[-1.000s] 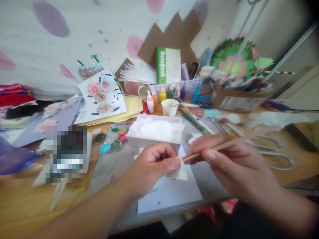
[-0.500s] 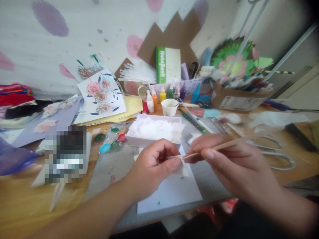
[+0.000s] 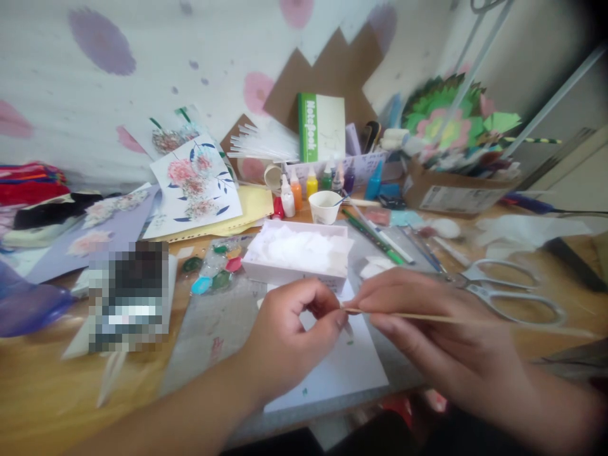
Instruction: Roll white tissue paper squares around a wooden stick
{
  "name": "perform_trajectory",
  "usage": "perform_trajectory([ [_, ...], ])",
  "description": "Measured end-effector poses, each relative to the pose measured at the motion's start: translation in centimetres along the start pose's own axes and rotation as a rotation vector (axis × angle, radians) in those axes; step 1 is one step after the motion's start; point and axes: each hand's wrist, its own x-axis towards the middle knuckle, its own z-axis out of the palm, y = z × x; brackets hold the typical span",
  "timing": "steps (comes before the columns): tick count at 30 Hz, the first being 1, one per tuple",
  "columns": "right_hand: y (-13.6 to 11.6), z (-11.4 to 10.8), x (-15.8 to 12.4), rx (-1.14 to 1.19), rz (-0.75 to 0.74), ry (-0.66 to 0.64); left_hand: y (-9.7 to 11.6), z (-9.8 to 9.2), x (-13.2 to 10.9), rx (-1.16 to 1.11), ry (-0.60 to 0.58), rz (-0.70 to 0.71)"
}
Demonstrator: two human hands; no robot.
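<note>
The only legible word is "NoteBook", in white letters up the green spine of a notebook (image 3: pixel 322 126) standing well beyond the fingers (image 3: pixel 338 316), while the cardboard box (image 3: pixel 456 183) label farther right is too blurred to read.

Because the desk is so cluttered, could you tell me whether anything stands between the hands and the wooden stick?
Nothing visible does: the right hand holds the wooden stick and the left hand pinches its tip.

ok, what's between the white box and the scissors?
In the head view, a spread of pens and pencils lies between the box and the scissors, with a small white scrap beside them.
</note>
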Motion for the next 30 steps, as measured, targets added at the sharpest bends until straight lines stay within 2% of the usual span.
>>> perform_trajectory([
  [3,0.0,0.0,0.0,-0.018,-0.026,-0.001,0.1,0.1,0.2,-0.040,-0.004,-0.044],
  [7,0.3,-0.3,-0.1,-0.058,0.023,0.070,0.0,-0.3,0.4,-0.119,0.019,-0.083],
  [14,1.7,-1.2,-0.5,0.066,0.262,0.271,-1.1,-1.0,1.2,-0.242,0.129,-0.050],
  [17,2.0,-1.7,-0.4,0.086,0.320,0.346,-1.3,-1.5,1.6,-0.241,0.159,-0.055],
  [23,2.6,-2.2,-1.1,0.309,0.393,0.405,-0.5,-2.9,2.4,-0.072,0.398,-0.102],
  [26,2.4,-2.0,-1.3,0.355,0.373,0.375,-0.4,-2.7,2.2,0.021,0.368,-0.068],
  [30,1.4,-1.5,-0.9,0.234,0.347,0.299,-0.8,-1.5,0.7,0.040,0.266,0.111],
])
